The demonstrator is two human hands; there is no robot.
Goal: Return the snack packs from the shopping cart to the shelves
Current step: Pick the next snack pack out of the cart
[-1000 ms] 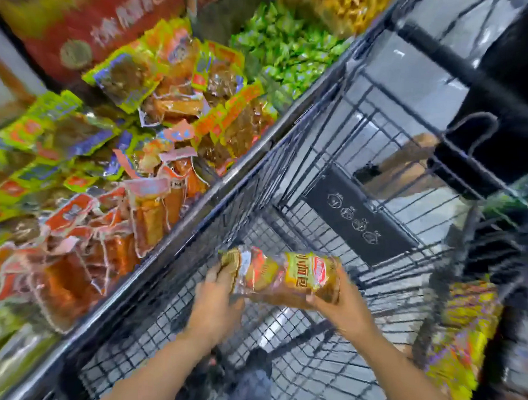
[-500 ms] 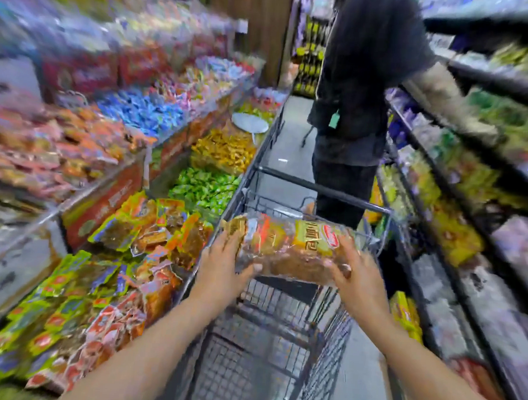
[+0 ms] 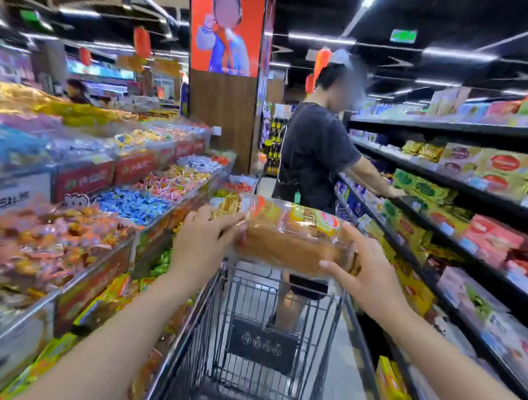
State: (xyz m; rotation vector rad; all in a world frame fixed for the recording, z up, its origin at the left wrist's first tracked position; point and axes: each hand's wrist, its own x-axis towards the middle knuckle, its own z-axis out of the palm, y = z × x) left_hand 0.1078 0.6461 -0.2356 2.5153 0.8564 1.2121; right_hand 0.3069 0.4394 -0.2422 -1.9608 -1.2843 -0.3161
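Note:
A clear snack pack (image 3: 288, 232) with brown cake inside and a yellow and red label hangs in the air above the black wire shopping cart (image 3: 257, 338). My left hand (image 3: 201, 242) grips its left end, and my right hand (image 3: 366, 268) grips its right end with fingers curled under it. The cart basket beneath looks bare of goods. Dark shelves (image 3: 459, 218) with boxed and bagged snacks rise on the right, close to my right hand.
Tiered bins of loose wrapped candy and snacks (image 3: 79, 219) run along the left. A person in a dark T-shirt (image 3: 314, 159) stands just beyond the cart's far end, one hand on the right shelf. A wooden pillar (image 3: 221, 120) stands behind.
Both hands have lifted the pack out of the cart basket to chest height. My view has swung up from the cart floor to the aisle ahead.

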